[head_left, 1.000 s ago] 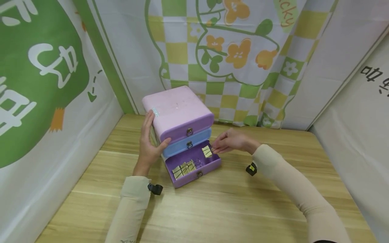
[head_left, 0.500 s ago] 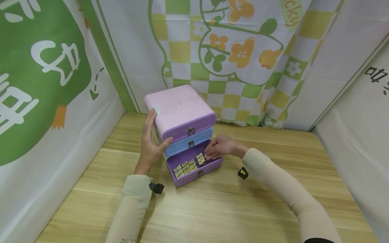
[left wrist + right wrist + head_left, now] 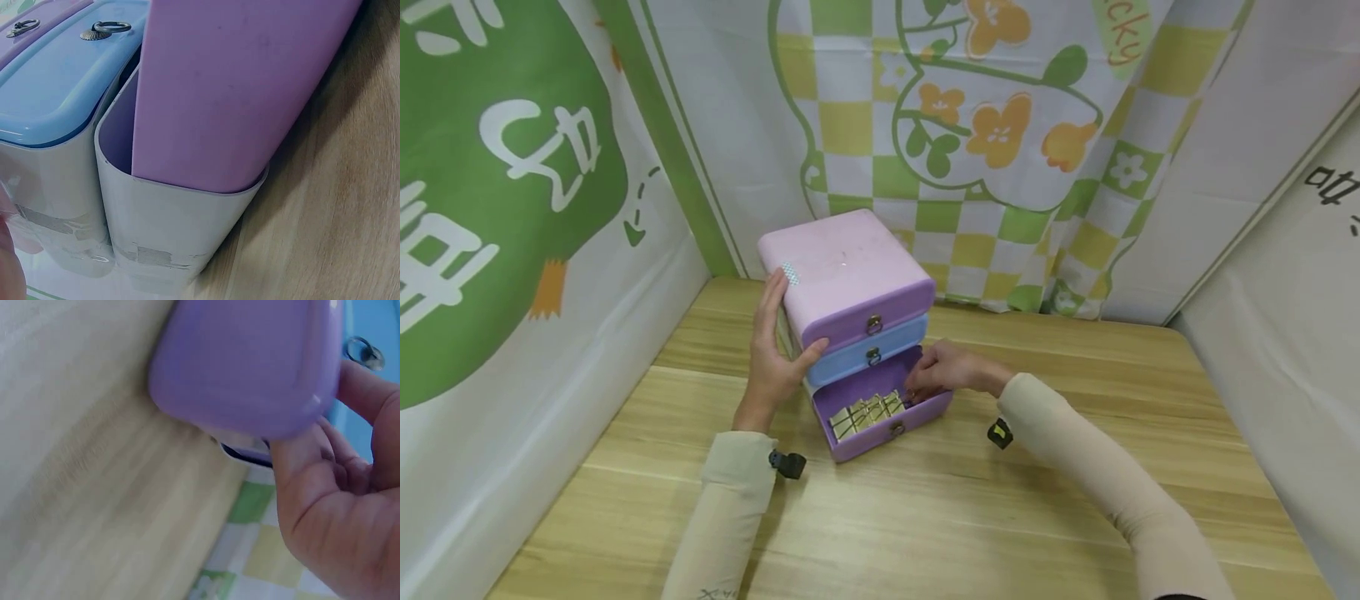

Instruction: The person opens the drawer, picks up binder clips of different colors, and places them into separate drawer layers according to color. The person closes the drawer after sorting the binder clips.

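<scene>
A small chest of drawers [image 3: 850, 262] with a pink top stands on the table, its purple bottom drawer [image 3: 857, 452] pulled out. My left hand [image 3: 772, 367] rests against the chest's left side, fingers spread along it and thumb at the front edge. Inside the drawer, several gold binder clips [image 3: 853, 419] lie in a row. My right hand [image 3: 951, 368] reaches over the drawer's right end, fingertips pinching at the handles of the rightmost binder clip [image 3: 892, 403]. From the right wrist, the drawer front hides those fingertips.
Above the pulled-out drawer is a closed blue drawer [image 3: 842, 360] with a ring pull [image 3: 111, 27]. A printed cloth [image 3: 1000, 242] hangs behind the chest. Bare wood tabletop [image 3: 895, 525] lies in front, and a white wall panel [image 3: 1262, 292] stands at the right.
My right hand has brought a binder clip down into the drawer and leftward, beside the others in the row. My left hand stays against the chest.
</scene>
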### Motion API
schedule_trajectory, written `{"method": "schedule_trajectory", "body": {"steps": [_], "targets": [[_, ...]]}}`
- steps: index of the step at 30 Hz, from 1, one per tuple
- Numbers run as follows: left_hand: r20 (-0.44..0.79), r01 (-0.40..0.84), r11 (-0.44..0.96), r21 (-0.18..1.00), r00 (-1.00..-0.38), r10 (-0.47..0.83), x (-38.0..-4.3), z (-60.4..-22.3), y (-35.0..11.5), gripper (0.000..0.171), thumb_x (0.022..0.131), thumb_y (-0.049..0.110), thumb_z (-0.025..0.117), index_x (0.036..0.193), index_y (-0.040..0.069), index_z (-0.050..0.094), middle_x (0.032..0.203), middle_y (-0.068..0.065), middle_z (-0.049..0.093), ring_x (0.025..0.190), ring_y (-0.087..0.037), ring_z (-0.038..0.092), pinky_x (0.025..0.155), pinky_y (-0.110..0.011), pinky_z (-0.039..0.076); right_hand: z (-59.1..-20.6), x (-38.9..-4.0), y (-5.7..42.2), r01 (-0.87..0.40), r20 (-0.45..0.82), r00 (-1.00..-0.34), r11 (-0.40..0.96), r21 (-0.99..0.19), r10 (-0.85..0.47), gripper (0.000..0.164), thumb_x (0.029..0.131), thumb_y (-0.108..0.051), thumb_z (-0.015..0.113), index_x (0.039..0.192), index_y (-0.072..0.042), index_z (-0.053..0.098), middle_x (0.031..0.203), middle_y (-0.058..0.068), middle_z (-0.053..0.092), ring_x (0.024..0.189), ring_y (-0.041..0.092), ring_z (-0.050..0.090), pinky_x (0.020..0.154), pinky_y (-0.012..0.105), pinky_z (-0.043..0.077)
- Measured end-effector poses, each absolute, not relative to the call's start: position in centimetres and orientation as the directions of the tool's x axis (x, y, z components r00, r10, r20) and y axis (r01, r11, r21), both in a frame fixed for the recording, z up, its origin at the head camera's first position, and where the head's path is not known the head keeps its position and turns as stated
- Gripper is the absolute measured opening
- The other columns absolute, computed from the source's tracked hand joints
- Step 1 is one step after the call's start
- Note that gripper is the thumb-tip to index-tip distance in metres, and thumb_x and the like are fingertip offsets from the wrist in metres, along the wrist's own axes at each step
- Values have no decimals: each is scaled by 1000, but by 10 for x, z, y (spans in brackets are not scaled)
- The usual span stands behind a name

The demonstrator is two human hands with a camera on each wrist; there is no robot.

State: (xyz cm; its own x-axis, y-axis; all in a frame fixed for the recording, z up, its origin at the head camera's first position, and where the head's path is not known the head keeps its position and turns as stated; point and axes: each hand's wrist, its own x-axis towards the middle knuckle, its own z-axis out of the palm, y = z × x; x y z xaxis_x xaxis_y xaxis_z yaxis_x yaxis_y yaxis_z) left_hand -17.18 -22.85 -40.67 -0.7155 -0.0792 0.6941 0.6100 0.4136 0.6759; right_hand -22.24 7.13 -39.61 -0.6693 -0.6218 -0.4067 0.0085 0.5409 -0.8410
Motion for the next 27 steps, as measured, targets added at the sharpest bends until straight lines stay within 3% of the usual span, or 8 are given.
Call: {"method": "schedule_trajectory", "body": {"steps": [5,10,13,17,22,27], "targets": [[686,600,414,684,-722,-88,-170,-407,-226,98,71,33,78,153,26,26,163,8,19,152,-15,13,125,-48,15,-377,-225,90,36,-349,-729,477,-878,-588,32,95,-13,55,117,8,65,112,25,69,99,30,72,89,40,59],[685,609,384,694,-723,-93,-157,-390,-219,96,72,26,77,153,15,27,163,0,20,152,-16,13,125,-51,13,-359,-218,109,108,-294,-762,334,-936,-577,40,95,-20,60,124,8,60,121,25,65,105,30,70,95,42,56],[683,611,370,699,-725,-92,-148,-379,-216,94,72,20,76,152,10,27,163,-7,20,152,-19,14,124,-53,14,-359,-204,115,196,-310,-735,250,-948,-603,49,95,-23,61,130,10,53,122,26,65,106,28,70,98,42,54],[682,608,377,698,-726,-93,-149,-378,-218,95,72,20,76,153,11,27,163,-6,20,152,-19,14,124,-52,14,-372,-182,118,290,-341,-683,189,-938,-645,50,95,-20,60,132,13,49,117,20,69,103,25,71,101,45,50],[685,608,386,694,-722,-94,-149,-379,-217,95,72,20,76,153,10,27,163,-5,20,152,-18,14,124,-53,14,-401,-159,113,345,-390,-626,209,-915,-675,46,96,-20,58,129,12,53,117,21,69,104,27,71,101,46,50],[694,621,373,689,-714,-93,-148,-379,-214,94,72,19,76,152,9,28,162,-7,21,152,-20,15,124,-53,14,-431,-145,104,402,-463,-595,255,-879,-657,42,95,-21,59,123,11,59,114,20,70,99,23,72,92,38,57]]}}
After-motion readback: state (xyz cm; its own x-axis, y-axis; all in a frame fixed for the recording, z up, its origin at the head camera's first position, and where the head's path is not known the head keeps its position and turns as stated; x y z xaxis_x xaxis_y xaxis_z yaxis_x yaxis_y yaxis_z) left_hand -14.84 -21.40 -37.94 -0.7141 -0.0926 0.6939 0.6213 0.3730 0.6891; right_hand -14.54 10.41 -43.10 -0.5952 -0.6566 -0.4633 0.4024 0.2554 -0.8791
